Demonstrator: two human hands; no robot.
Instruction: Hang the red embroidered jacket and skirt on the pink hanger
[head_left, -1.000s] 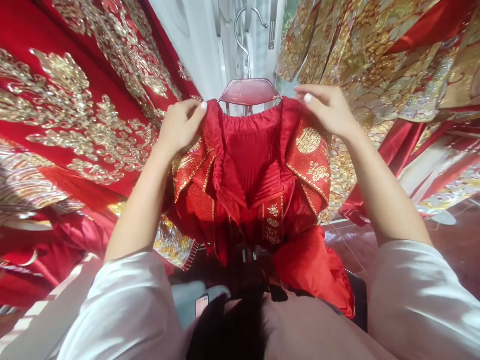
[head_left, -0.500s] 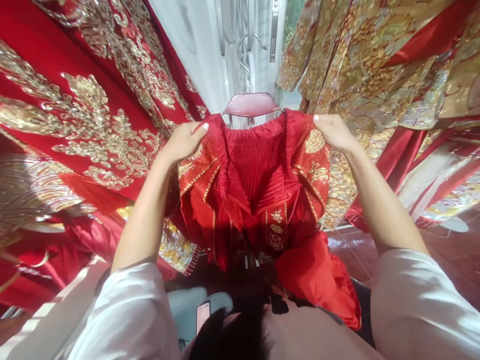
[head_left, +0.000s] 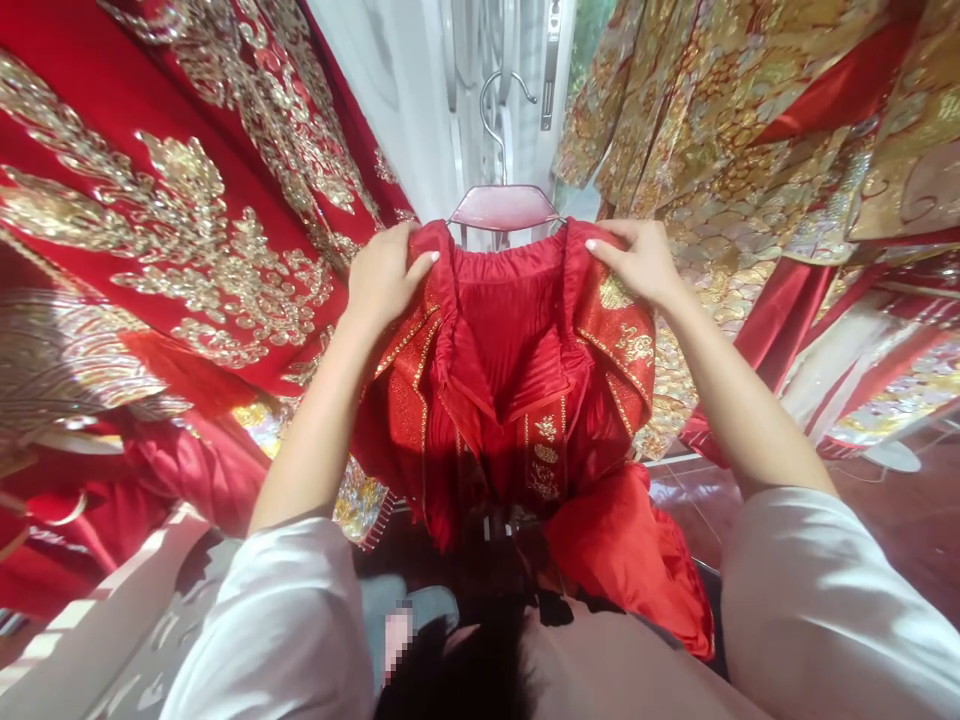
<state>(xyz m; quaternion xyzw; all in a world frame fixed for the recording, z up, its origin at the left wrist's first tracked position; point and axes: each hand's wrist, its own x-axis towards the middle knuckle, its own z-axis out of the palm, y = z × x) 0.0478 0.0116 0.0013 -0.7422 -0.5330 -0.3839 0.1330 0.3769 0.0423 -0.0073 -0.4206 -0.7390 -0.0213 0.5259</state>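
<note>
A red pleated skirt (head_left: 510,310) with a gathered waistband and gold-patterned panels hangs in front of me from a metal-hooked hanger (head_left: 499,207) with a pinkish centre plate. My left hand (head_left: 386,275) is closed over the skirt's left upper corner, its thumb lying on the near side of the cloth. At the opposite corner, my right hand (head_left: 637,262) grips the waistband the same way, thumb in front. The fingers of both hands are mostly hidden behind the fabric. Between the hands the waistband is spread, and the hanger's hook stands free above it.
Red garments with gold beadwork (head_left: 202,230) hang close on the left. Gold-patterned garments (head_left: 697,130) hang on the right. Behind the hanger are white rails and pale cloth (head_left: 375,90). Bright red fabric (head_left: 630,560) lies low near my lap, above a tiled floor (head_left: 690,500).
Both hands have shifted inward along the skirt's upper edge, closer to the hanger. The right thumb now lies nearer the waistband opening. The skirt stays in nearly the same place.
</note>
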